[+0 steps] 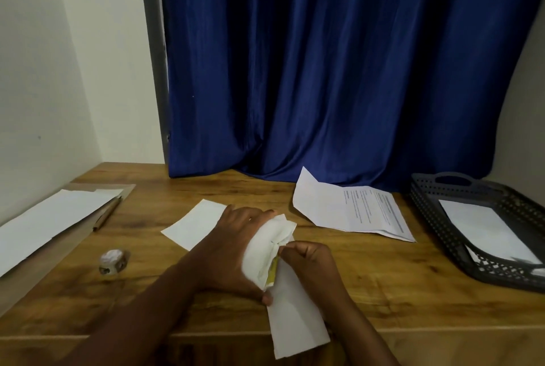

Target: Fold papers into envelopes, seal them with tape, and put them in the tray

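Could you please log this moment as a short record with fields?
left hand: grips the envelope mouth
right hand: pinches folded paper at the envelope
tray: far right, white sheets inside
printed sheet: beside the tray
tape roll: near left
pen: far left, beside white paper

You face a wooden desk [383,286] filling the lower half of the frame. A deep blue curtain [339,70] hangs in folds behind it, top centre to right. Plain white walls [59,70] meet in the upper left corner.
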The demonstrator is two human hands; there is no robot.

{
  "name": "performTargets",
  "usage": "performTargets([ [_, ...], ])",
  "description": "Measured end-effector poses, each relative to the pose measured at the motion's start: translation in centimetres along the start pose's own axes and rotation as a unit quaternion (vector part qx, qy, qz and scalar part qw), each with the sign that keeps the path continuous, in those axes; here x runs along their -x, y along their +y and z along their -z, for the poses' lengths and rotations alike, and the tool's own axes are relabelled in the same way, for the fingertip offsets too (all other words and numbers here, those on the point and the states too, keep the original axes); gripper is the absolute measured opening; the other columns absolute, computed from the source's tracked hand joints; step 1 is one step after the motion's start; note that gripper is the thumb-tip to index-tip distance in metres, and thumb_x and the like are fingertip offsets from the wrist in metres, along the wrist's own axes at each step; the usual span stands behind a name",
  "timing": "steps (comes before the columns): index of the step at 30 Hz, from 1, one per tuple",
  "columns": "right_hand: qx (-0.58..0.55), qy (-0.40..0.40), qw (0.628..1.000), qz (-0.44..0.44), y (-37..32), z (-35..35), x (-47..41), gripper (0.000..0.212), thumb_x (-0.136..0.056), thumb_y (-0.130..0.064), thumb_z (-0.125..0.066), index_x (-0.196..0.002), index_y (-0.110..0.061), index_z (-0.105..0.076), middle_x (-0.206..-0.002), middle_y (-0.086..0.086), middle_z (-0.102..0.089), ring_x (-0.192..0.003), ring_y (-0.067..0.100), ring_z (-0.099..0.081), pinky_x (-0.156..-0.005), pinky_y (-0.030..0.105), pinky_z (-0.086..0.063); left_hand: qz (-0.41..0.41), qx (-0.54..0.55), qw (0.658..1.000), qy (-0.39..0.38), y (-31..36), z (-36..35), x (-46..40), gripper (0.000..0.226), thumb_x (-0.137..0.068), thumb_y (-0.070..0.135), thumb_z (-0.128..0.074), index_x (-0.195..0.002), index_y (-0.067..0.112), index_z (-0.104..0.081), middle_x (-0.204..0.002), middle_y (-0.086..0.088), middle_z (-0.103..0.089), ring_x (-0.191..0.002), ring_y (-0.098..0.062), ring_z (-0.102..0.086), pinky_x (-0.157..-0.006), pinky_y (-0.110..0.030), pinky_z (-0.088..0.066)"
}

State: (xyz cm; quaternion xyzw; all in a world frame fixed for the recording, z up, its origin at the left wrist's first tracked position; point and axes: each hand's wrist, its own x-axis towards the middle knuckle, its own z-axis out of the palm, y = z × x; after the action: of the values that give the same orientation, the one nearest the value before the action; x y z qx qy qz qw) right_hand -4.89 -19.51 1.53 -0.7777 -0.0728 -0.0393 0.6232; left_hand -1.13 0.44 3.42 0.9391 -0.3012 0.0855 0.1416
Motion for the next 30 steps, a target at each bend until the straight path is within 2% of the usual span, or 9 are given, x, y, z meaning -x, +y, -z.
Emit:
performTargets([
  [3, 0.011, -0.002, 1.000, 0.006, -0.1, -0.1, -0.2, 0.028, -0.094, -0.024, -0.066, -0.071, -0.012, -0.076, -0.075, 0.007, -0.074, -0.066, 0.013, -0.065, -0.065, 0.026, -0.050, -0.006, -0.034, 0.999, 0.037, -0.3, -0.2, 0.4, 0.138, -0.045, 0.100, -0.063, -0.157, 0.044, -0.006, -0.162, 0.012, -0.023, -0.146, -0.010, -0.021, -0.124, -0.052, -0.014],
  [7, 0.043, 0.001, 0.999, 0.001, -0.2, -0.4, -0.5, 0.024, -0.091, -0.026, -0.071, -0.069, -0.018, -0.077, -0.071, -0.001, -0.074, -0.063, 0.007, -0.065, -0.063, 0.023, -0.051, -0.012, -0.058, 0.997, 0.053, -0.2, -0.2, 0.4, 0.137, -0.045, 0.103, -0.058, -0.157, 0.042, -0.007, -0.162, 0.007, -0.024, -0.146, -0.015, -0.024, -0.123, -0.056, -0.012],
  [11, 0.056, -0.009, 0.998, -0.016, -0.3, 0.0, -0.7, 0.020, -0.092, -0.026, -0.069, -0.080, -0.013, -0.079, -0.078, 0.000, -0.077, -0.070, 0.016, -0.071, -0.065, 0.024, -0.052, -0.021, -0.045, 0.997, 0.061, 0.1, 0.0, 0.4, 0.135, -0.046, 0.102, -0.059, -0.157, 0.042, -0.010, -0.161, 0.011, -0.025, -0.145, -0.011, -0.023, -0.125, -0.052, -0.007],
  [15, 0.060, 0.001, 0.997, -0.047, -0.7, -0.3, -1.1, 0.041, -0.091, -0.032, -0.069, -0.067, 0.001, -0.065, -0.064, 0.016, -0.059, -0.060, 0.018, -0.052, -0.062, 0.031, -0.039, -0.018, -0.051, 0.997, 0.051, 0.5, 0.2, 0.5, 0.134, -0.046, 0.102, -0.058, -0.157, 0.043, -0.008, -0.161, 0.011, -0.026, -0.145, -0.011, -0.022, -0.126, -0.048, -0.001],
  [17, 0.071, 0.005, 0.995, -0.065, -1.4, -0.6, -1.3, 0.048, -0.089, -0.041, -0.069, -0.074, 0.005, -0.068, -0.072, 0.025, -0.061, -0.063, 0.016, -0.053, -0.061, 0.028, -0.041, -0.016, -0.043, 0.998, 0.043, 0.5, 0.3, 0.5, 0.134, -0.046, 0.102, -0.057, -0.156, 0.045, -0.006, -0.162, 0.011, -0.025, -0.147, -0.012, -0.022, -0.126, -0.049, 0.002],
  [20, 0.069, 0.010, 0.994, -0.088, -1.8, -0.7, -1.6, 0.045, -0.087, -0.047, -0.069, -0.073, -0.004, -0.070, -0.067, 0.007, -0.066, -0.063, 0.007, -0.057, -0.061, 0.018, -0.043, -0.025, -0.013, 0.998, 0.054, 0.5, 0.3, 0.5, 0.131, -0.047, 0.100, -0.060, -0.154, 0.044, -0.009, -0.161, 0.011, -0.028, -0.147, -0.011, -0.025, -0.126, -0.051, -0.004],
  [22, 0.077, 0.008, 0.993, -0.092, -1.7, -0.7, -1.5, 0.039, -0.087, -0.048, -0.069, -0.071, -0.013, -0.069, -0.066, -0.003, -0.065, -0.062, 0.006, -0.058, -0.061, 0.016, -0.043, -0.026, 0.001, 0.998, 0.060, 0.1, 0.0, 0.5, 0.130, -0.048, 0.096, -0.067, -0.155, 0.042, -0.014, -0.160, 0.014, -0.030, -0.145, -0.005, -0.025, -0.126, -0.044, -0.009],
  [26, 0.079, 0.032, 0.995, -0.047, -0.7, -0.8, -1.3, 0.041, -0.084, -0.044, -0.075, -0.071, -0.004, -0.074, -0.067, 0.008, -0.069, -0.057, 0.005, -0.059, -0.060, 0.021, -0.045, -0.032, 0.026, 0.994, 0.099, -0.4, -0.2, 0.4, 0.124, -0.050, 0.090, -0.074, -0.152, 0.040, -0.025, -0.152, 0.018, -0.036, -0.133, 0.014, -0.019, -0.115, -0.026, -0.021],
  [30, 0.077, 0.042, 0.996, -0.030, -0.4, -1.0, -1.2, 0.033, -0.080, -0.043, -0.078, -0.073, -0.011, -0.078, -0.070, 0.003, -0.074, -0.066, 0.015, -0.069, -0.065, 0.028, -0.050, -0.036, 0.033, 0.992, 0.115, -0.6, -0.3, 0.6, 0.113, -0.055, 0.090, -0.070, -0.148, 0.051, -0.020, -0.150, 0.016, -0.040, -0.133, 0.020, -0.017, -0.117, -0.031, -0.019],
])
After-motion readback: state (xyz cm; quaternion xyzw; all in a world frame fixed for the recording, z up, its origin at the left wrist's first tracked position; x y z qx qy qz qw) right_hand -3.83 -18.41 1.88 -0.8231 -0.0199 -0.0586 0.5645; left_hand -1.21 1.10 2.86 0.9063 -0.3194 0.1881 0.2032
